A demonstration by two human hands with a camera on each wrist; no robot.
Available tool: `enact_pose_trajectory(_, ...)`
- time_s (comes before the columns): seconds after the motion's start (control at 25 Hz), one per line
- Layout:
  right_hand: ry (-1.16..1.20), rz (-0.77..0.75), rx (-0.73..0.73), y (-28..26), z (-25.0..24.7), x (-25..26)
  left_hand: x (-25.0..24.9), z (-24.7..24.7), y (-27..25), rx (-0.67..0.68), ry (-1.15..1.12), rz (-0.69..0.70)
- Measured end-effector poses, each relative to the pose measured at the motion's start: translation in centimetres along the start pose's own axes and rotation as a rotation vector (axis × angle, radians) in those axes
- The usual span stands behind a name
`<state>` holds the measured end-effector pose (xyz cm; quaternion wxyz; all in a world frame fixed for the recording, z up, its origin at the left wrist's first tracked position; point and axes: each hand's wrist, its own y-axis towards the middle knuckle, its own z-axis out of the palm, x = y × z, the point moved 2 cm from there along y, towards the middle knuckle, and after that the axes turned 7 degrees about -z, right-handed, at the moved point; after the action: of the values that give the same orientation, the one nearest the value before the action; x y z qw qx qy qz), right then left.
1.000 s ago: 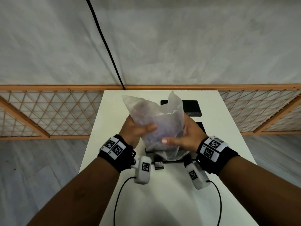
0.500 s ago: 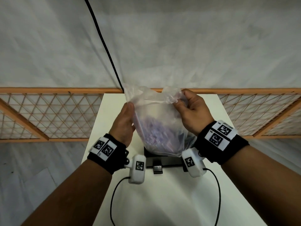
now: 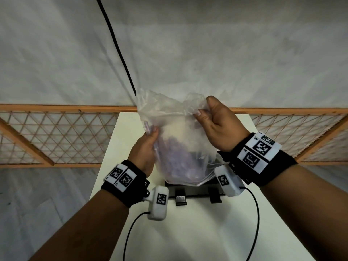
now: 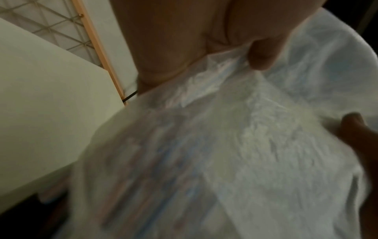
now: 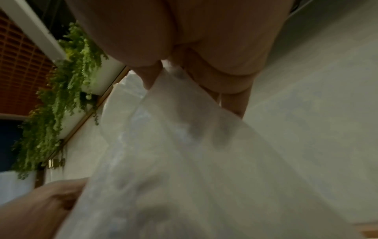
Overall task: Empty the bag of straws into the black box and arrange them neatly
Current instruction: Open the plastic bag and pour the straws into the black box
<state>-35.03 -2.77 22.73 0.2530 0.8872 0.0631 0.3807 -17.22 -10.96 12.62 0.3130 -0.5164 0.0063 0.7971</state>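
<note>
A clear plastic bag (image 3: 177,140) with purplish straws (image 3: 175,159) heaped in its lower part hangs above the black box (image 3: 195,189) on the white table. My left hand (image 3: 146,147) grips the bag's left side. My right hand (image 3: 212,121) pinches the bag's top right edge between thumb and fingers. The wrist views show the crinkled bag (image 4: 235,145) held by my left hand's fingers (image 4: 261,53) and the bag (image 5: 184,161) pinched by my right hand's fingers (image 5: 220,80). Most of the box is hidden behind the bag.
The white table (image 3: 188,232) is narrow, with grey floor on both sides. A wooden lattice fence (image 3: 56,136) runs behind it. A black cable (image 3: 116,46) hangs down behind the bag. The box's front shows two latches (image 3: 180,198).
Both hands have lifted the bag higher. My right hand moved from the bag's lower side up to its top edge, and my left hand shifted along its left side.
</note>
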Motion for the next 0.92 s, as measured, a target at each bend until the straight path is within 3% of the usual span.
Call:
enact_pose_trajectory(0.08,0.003,-0.004,0.042,0.0,0.4,0.4,0.8,0.2,-0.8,-0.052,0.025,-0.078)
enact_pose_trajectory(0.24,0.015,0.013,0.132,0.2,1.6,1.0,3.2,1.4,-2.6,0.007,-0.066,-0.201)
enact_pose_trajectory(0.4,0.007,0.073,0.150,-0.2,1.5,0.8,2.9,1.5,-2.7,0.040,0.007,-0.120)
enact_pose_trajectory(0.56,0.000,0.067,0.118,0.0,0.7,0.8,0.1,0.8,-3.0,-0.026,-0.109,0.015)
enact_pose_trajectory(0.92,-0.035,-0.001,0.091,1.0,0.1,2.7,-0.6,1.0,-3.7,0.029,-0.158,-0.020)
